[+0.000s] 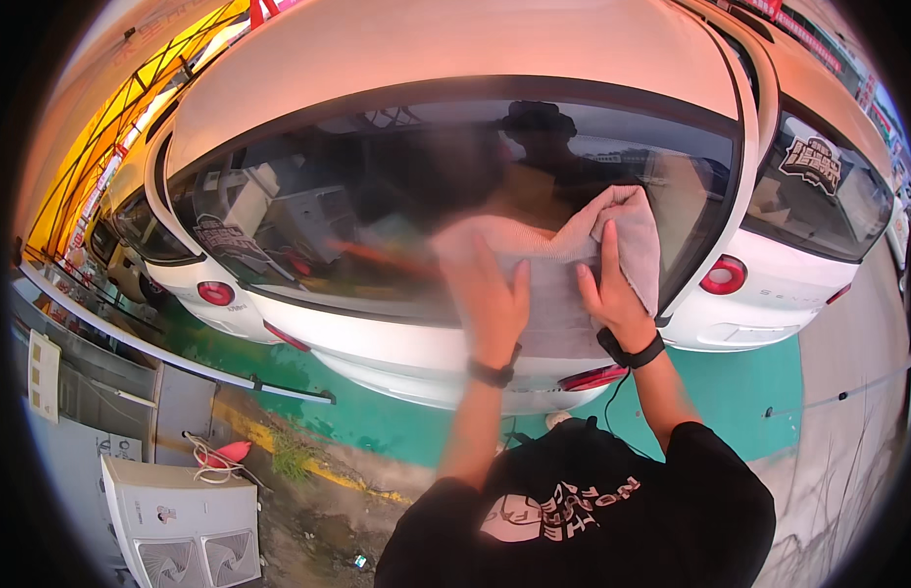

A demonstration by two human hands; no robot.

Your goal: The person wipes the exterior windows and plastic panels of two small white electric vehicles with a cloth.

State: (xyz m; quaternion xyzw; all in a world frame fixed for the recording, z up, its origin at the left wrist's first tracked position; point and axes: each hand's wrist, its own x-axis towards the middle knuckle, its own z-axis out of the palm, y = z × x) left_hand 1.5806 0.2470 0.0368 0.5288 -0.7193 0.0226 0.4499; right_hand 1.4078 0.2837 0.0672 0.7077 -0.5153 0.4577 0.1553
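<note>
A pale pink towel [554, 287] lies against the rear window [396, 184] of a white car and hangs over the lower edge of the glass. My left hand [492, 309] rests with extended fingers on the towel's left part, holding it to the car; motion blurs this hand. At the towel's right part, my right hand [618, 298] holds bunched, folded cloth, with the thumb and a finger visible over it. The glass is dark and reflects a person's hatted outline, and a hazy streak crosses its middle. Black bands circle both wrists.
Other white cars stand close by, one with a round tail light [723, 275] at right. Behind me at left are a white outdoor air-conditioner unit [183, 507], a coiled cord and a metal rail [205, 371]. Green-painted floor [742, 397] runs beneath the cars.
</note>
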